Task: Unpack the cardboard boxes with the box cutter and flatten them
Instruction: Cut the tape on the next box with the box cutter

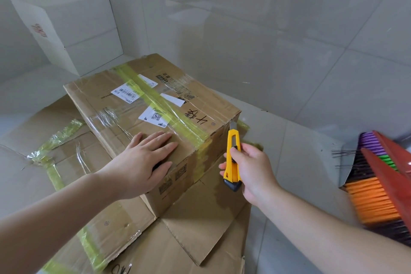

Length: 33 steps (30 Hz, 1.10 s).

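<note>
Right hand grips box cutter upright, blade pointing up.

sealed box on flattened cardboard | white box behind-left | broom right

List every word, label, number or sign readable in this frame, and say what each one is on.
Handwritten black characters on the taped cardboard box top, near its right corner: upside down, not legible.
White shipping labels with barcodes and a QR code on the box top: too small.
Black print on the box's top and front: blurred.
Pink mark on the white box: unreadable.
</note>
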Motion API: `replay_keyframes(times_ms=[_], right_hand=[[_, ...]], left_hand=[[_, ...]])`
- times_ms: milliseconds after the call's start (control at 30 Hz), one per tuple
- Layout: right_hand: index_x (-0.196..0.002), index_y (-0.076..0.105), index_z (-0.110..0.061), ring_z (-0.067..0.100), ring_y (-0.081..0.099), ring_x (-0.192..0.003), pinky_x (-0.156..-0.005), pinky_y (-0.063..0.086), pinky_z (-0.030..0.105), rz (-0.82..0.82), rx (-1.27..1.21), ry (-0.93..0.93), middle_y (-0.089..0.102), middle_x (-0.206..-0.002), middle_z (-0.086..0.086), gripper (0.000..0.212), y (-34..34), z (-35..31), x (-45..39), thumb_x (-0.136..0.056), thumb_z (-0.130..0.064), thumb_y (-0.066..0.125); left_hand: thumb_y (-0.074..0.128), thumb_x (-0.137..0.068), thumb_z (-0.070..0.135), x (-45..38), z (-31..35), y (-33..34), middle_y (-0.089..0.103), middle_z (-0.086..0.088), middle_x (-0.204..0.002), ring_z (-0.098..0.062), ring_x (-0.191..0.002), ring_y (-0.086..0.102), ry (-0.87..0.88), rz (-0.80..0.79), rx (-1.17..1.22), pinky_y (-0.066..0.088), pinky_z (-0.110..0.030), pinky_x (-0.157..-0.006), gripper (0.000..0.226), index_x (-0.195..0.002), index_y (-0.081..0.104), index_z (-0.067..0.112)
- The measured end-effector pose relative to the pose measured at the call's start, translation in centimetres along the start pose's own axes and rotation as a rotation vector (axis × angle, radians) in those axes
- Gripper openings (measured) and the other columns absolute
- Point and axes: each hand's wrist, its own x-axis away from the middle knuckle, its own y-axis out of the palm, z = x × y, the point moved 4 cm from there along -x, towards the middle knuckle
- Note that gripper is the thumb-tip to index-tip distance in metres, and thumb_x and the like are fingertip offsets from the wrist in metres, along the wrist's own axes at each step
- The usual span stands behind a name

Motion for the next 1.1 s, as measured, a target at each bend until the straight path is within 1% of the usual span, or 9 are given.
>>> replay_keyframes(times_ms=[200,300,367,400,533,600,733,867,1100], right_hand=[[-0.129,0.049,-0.010,0.033,0.071,-0.076,-0.060,0.058,0.042,-0.123,-0.031,0.201,0.065,-0.103,0.020,0.036,0.1,-0.8,-0.5,-0.094,-0.002,0.053],[-0.123,0.055,-0.015,0.028,0.071,-0.069,-0.057,0.057,0.038,-0.129,0.062,0.143,0.069,-0.093,0.017,0.028,0.1,-1.5,-0.2,-0.096,-0.007,0.053],[-0.109,0.054,-0.023,0.022,0.066,-0.057,-0.052,0.055,0.035,-0.098,0.137,0.086,0.066,-0.086,0.014,0.015,0.4,-0.9,0.6,-0.098,-0.013,0.050],[-0.103,0.054,-0.020,0.020,0.062,-0.052,-0.051,0.053,0.034,-0.090,0.157,0.068,0.064,-0.083,0.013,0.008,0.7,-0.4,1.1,-0.099,-0.016,0.048],[-0.111,0.052,-0.024,0.015,0.056,-0.046,-0.047,0.050,0.031,-0.088,0.185,0.041,0.060,-0.080,0.011,0.013,1.6,0.5,1.9,-0.101,-0.022,0.044],[-0.115,0.053,-0.023,0.015,0.055,-0.046,-0.046,0.050,0.030,-0.086,0.189,0.054,0.061,-0.081,0.012,0.017,1.6,0.1,1.7,-0.101,-0.022,0.044],[-0.122,0.048,-0.038,0.014,0.058,-0.048,-0.045,0.050,0.030,-0.177,0.302,0.090,0.063,-0.084,0.011,0.026,1.5,0.4,2.5,-0.100,-0.026,0.047],[-0.137,0.046,-0.023,0.015,0.058,-0.052,-0.046,0.050,0.029,-0.182,0.337,0.092,0.064,-0.087,0.011,0.037,1.5,-0.4,1.9,-0.100,-0.024,0.047],[-0.137,0.047,-0.026,0.015,0.057,-0.051,-0.046,0.050,0.029,-0.290,0.397,0.064,0.062,-0.079,0.007,0.037,1.1,0.3,3.7,-0.100,-0.023,0.046]], left_hand=[[0.015,-0.096,0.050,-0.3,0.1,-0.3,0.016,0.006,-0.157,-0.012,-0.145,0.008,0.023,-0.041,-0.036,0.010,-0.045,-0.117,0.056,-0.149,0.023,0.033],[0.014,-0.098,0.049,-0.6,0.1,-0.5,0.019,0.006,-0.157,-0.013,-0.144,0.012,0.059,-0.072,-0.080,0.016,-0.045,-0.115,0.053,-0.148,0.023,0.035],[0.007,-0.095,0.049,-0.5,0.6,-0.8,0.030,0.001,-0.153,-0.018,-0.142,0.022,0.071,-0.045,-0.108,0.024,-0.047,-0.112,0.059,-0.146,0.031,0.031],[0.004,-0.094,0.050,-0.3,0.9,-1.0,0.036,-0.002,-0.150,-0.021,-0.140,0.029,0.071,-0.029,-0.116,0.028,-0.048,-0.110,0.063,-0.144,0.036,0.028],[0.006,-0.096,0.047,0.2,1.2,-1.2,0.048,-0.006,-0.142,-0.027,-0.131,0.043,0.060,-0.027,-0.102,0.038,-0.053,-0.103,0.064,-0.138,0.049,0.022],[0.010,-0.097,0.045,0.2,1.0,-1.2,0.047,-0.005,-0.143,-0.026,-0.132,0.043,0.059,-0.020,-0.083,0.036,-0.052,-0.104,0.061,-0.138,0.048,0.022],[0.008,-0.096,0.044,0.2,1.0,-1.1,0.047,-0.005,-0.143,-0.025,-0.133,0.041,0.068,-0.002,-0.071,0.035,-0.052,-0.105,0.062,-0.138,0.048,0.022],[0.012,-0.096,0.043,0.2,0.9,-1.0,0.045,-0.004,-0.144,-0.025,-0.135,0.039,0.057,0.002,-0.049,0.032,-0.052,-0.107,0.059,-0.139,0.046,0.023],[0.008,-0.095,0.044,0.4,0.5,-0.7,0.038,-0.002,-0.149,-0.023,-0.139,0.032,0.035,0.018,-0.009,0.027,-0.053,-0.109,0.062,-0.142,0.043,0.023]])
